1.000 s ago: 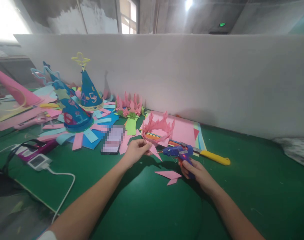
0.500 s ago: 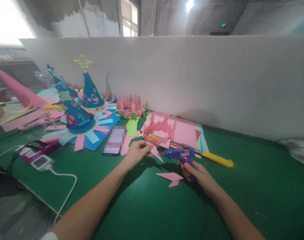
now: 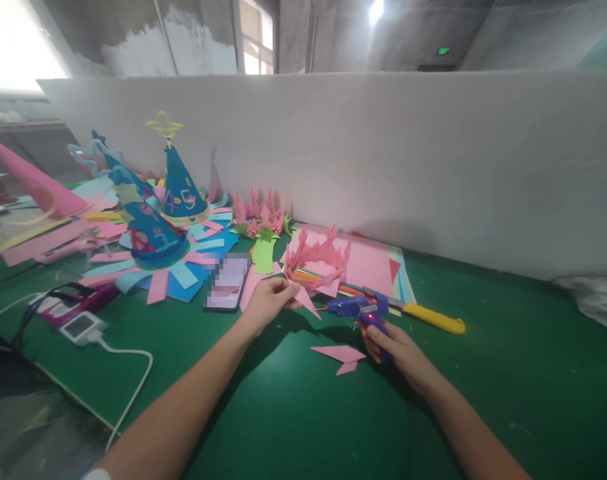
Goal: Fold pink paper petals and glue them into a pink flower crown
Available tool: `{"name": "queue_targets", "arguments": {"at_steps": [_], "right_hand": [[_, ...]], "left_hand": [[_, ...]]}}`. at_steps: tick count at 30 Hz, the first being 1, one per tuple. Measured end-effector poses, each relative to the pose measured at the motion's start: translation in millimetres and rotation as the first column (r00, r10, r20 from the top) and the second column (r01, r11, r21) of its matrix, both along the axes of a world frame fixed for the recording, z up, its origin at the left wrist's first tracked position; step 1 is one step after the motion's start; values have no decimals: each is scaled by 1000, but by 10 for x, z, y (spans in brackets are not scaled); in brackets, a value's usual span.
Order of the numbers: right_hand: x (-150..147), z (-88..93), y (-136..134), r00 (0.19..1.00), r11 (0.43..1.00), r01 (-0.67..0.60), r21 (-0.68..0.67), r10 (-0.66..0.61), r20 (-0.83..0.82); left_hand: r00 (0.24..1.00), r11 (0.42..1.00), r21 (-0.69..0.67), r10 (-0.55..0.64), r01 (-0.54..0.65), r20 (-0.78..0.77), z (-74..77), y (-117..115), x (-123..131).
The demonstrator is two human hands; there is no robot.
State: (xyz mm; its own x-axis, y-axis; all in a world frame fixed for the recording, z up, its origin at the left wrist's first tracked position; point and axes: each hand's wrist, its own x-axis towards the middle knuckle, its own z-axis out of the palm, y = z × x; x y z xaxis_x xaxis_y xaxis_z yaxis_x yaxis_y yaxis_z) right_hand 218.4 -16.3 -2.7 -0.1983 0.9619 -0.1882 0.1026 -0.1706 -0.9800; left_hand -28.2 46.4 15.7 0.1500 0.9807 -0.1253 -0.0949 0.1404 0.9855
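Between the thumb and fingers of my left hand (image 3: 269, 301) is a pointed piece of folded pink paper (image 3: 307, 300). My right hand (image 3: 396, 347) grips the handle of a blue hot glue gun (image 3: 357, 307) with a small red light on it. The gun's metal nozzle points left, at or very close to the pink piece; whether they touch I cannot tell. Just behind stands a pink paper crown (image 3: 319, 257) with pointed tips. Two loose pink folded pieces (image 3: 339, 353) lie on the table in front of the gun.
A yellow-handled knife (image 3: 433, 319) lies right of the gun, near stacked coloured paper (image 3: 370, 260). To the left are a phone (image 3: 228, 283), blue cone hats (image 3: 156, 233) and a white cable (image 3: 146, 363). Another pink crown (image 3: 260, 212) stands by the white partition (image 3: 433, 160).
My left hand has shifted slightly left and up with the pink paper piece. My right hand and the glue gun stay nearly still.
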Motion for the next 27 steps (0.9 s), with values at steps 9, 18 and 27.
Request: {"name": "queue_targets", "arguments": {"at_steps": [9,18,27], "right_hand": [[23,-21,3,1000,1000,-9,0,9,0],[39,-39,1,1000,1000,-19,3,19,-6],[37,-34,7,998,999,-4,35,2,59]], "left_hand": [[1000,1000,-11,19,-19,8,22,15,-27],[1000,1000,11,19,-19,15,19,47,-89],[999,999,11,38,-38,18,23,85,-137]]}}
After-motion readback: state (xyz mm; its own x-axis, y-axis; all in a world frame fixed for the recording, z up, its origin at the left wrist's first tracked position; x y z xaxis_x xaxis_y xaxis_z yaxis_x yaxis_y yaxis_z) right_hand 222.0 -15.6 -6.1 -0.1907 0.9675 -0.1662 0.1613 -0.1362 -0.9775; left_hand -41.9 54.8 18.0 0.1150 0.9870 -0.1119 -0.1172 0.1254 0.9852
